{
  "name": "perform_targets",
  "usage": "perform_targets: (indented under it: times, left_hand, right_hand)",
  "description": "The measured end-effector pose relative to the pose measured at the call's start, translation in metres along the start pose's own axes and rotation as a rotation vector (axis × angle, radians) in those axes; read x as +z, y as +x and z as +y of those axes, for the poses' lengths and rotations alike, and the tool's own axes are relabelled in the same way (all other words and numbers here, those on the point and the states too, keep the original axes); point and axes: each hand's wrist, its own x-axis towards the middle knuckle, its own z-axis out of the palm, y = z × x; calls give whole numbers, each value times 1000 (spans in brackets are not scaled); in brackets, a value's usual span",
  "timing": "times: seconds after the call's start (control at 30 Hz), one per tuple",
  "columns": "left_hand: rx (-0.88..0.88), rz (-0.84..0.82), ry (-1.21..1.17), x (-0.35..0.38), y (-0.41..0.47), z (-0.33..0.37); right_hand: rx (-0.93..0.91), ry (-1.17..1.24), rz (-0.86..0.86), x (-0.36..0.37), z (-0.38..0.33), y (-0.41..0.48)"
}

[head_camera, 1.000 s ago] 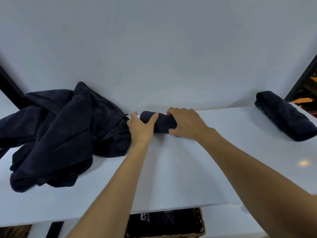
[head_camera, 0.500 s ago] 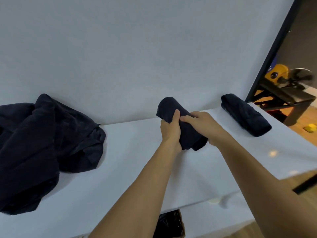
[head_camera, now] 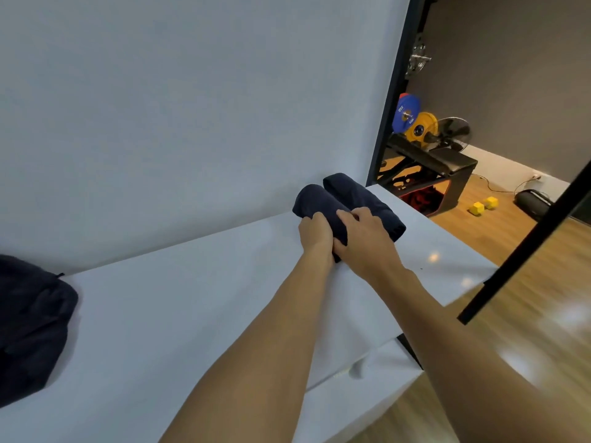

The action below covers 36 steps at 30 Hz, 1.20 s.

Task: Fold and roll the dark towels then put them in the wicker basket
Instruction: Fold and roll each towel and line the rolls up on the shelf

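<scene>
A rolled dark towel (head_camera: 315,199) lies on the white table (head_camera: 192,298) near its far right corner. My left hand (head_camera: 315,233) and my right hand (head_camera: 364,238) are both closed on its near end. It rests against a second rolled dark towel (head_camera: 361,195), which lies just to its right along the wall. A loose heap of dark towels (head_camera: 28,321) sits at the table's left edge, partly cut off by the frame. The wicker basket is out of view.
A white wall (head_camera: 192,107) backs the table. A black frame post (head_camera: 390,91) stands at the table's right end. Beyond it are a wooden floor, a black bench (head_camera: 441,164), coloured weight plates, a fan and two yellow blocks (head_camera: 483,206).
Both hands lifted the rolled towel from beside the heap and carried it right, setting it down against the other roll. The view swung right, and the basket dropped out of sight.
</scene>
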Motion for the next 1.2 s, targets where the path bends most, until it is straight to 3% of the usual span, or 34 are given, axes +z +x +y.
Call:
perform_targets:
  times: [0.23, 0.37, 0.47, 0.7, 0.8, 0.97, 1.2]
  left_hand:
    - [189, 72, 220, 13, 18, -16]
    - [285, 197, 750, 11, 20, -8]
    - [376, 188, 977, 5, 16, -6]
    - [392, -23, 854, -32, -4, -2]
    - [430, -7, 795, -73, -22, 17]
    - [512, 178, 845, -184, -56, 41]
    - [503, 715, 1427, -345, -128, 56]
  right_hand:
    - [-26, -254, 80, 10, 9, 7]
    - [-91, -237, 87, 13, 11, 9]
    - [-134, -260, 70, 14, 9, 14]
    - [-97, -382, 138, 7, -21, 8]
    - [-192, -267, 153, 8, -67, -2]
    - [-382, 168, 30, 21, -164, -40]
    - [-624, 570, -339, 50, -298, -92]
